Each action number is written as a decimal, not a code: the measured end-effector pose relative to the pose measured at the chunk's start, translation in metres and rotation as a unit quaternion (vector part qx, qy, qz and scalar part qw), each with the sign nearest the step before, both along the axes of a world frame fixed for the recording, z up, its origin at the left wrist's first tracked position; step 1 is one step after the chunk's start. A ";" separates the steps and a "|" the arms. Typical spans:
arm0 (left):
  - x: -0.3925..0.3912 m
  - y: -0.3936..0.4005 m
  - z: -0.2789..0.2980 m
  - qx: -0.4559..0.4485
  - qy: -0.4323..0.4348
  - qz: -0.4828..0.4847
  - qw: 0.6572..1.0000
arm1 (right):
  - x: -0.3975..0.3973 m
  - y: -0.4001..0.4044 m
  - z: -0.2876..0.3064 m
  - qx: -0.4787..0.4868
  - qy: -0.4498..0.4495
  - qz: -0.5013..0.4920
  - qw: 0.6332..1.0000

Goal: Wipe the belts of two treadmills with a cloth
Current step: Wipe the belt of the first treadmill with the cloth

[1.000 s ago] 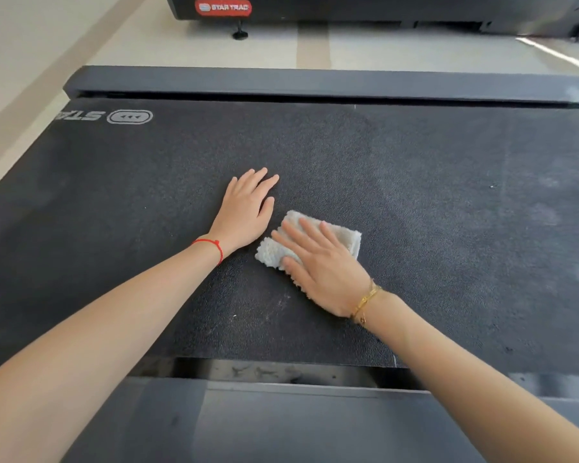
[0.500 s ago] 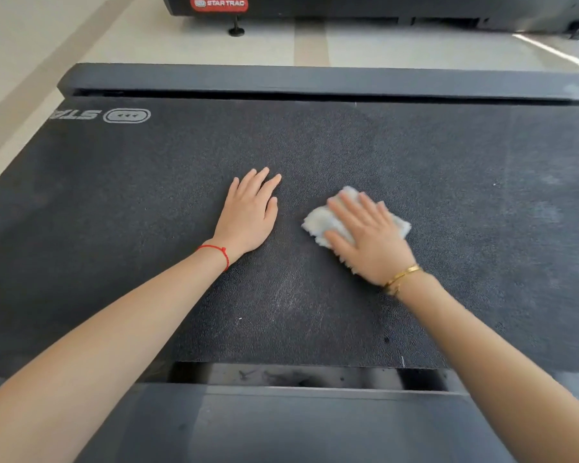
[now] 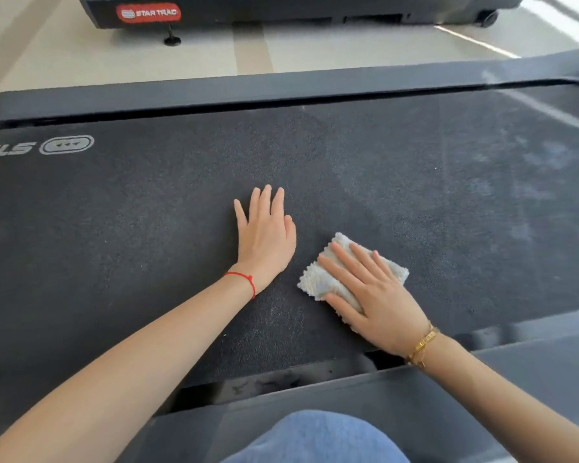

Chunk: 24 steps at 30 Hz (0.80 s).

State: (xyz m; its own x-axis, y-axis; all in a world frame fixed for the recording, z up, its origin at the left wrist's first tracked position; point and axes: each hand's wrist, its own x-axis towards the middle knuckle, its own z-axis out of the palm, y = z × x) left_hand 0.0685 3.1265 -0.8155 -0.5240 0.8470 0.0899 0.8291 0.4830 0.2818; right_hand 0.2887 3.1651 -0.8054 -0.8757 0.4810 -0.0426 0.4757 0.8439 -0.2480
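Observation:
A dark textured treadmill belt (image 3: 147, 212) fills most of the head view, with a white logo at its left end. My left hand (image 3: 264, 235) lies flat on the belt near the middle, fingers straight. Just to its right, my right hand (image 3: 371, 292) presses flat on a small folded white cloth (image 3: 318, 282), which lies on the belt near the front edge. Part of the cloth is hidden under my palm. A second treadmill (image 3: 281, 8) with a red brand label stands beyond, across a strip of floor.
Grey side rails run along the belt's far edge (image 3: 281, 88) and near edge (image 3: 532, 365). A dark gap shows between belt and near rail. Dusty pale smears mark the belt's right part (image 3: 532, 162). My blue-clad knee (image 3: 315, 439) is at the bottom.
My right hand slid the cloth right, then back toward me and left, nearer the front edge. The view tilted and dipped, bringing my knee into sight. My left hand stayed flat on the belt.

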 end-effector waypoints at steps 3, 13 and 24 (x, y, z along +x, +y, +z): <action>0.026 0.016 0.002 -0.012 -0.008 -0.006 1.000 | 0.007 0.022 0.000 -0.002 0.001 -0.030 1.000; 0.061 0.042 -0.005 -0.048 0.026 0.063 0.997 | -0.024 0.135 -0.006 0.025 -0.005 -0.075 0.997; 0.068 0.046 -0.019 -0.025 0.041 0.108 0.993 | -0.014 0.175 -0.012 0.012 0.022 0.088 0.996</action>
State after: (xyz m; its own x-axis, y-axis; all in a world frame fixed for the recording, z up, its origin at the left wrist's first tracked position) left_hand 0.1365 3.1726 -0.8343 -0.6863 0.7203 0.1005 0.7240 0.6634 0.1890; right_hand 0.2746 3.3401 -0.8172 -0.9471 0.3208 0.0076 0.3093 0.9192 -0.2439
